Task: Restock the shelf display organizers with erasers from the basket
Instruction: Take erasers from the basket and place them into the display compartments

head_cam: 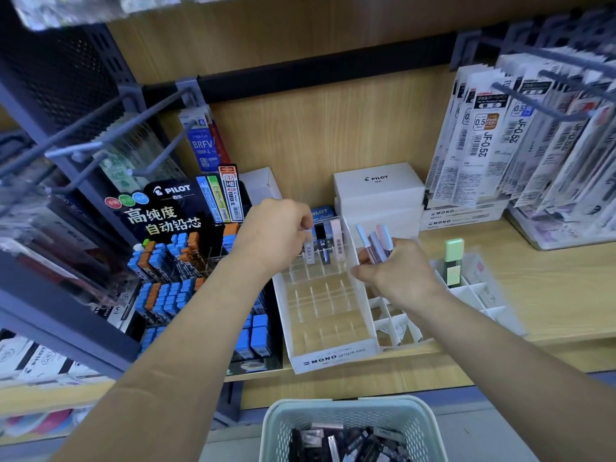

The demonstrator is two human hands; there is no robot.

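while the right hand (400,275) is clutching spare erasers (375,241), the left hand (276,235) is pinching one into the mono organizer (333,360); a neighbouring slot likely follows.

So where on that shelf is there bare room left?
Bare wood lies right of the white divider tray, in front of the hanging refill packs. The MONO organizer's front rows are empty. Crowded: the Pilot lead display, left.
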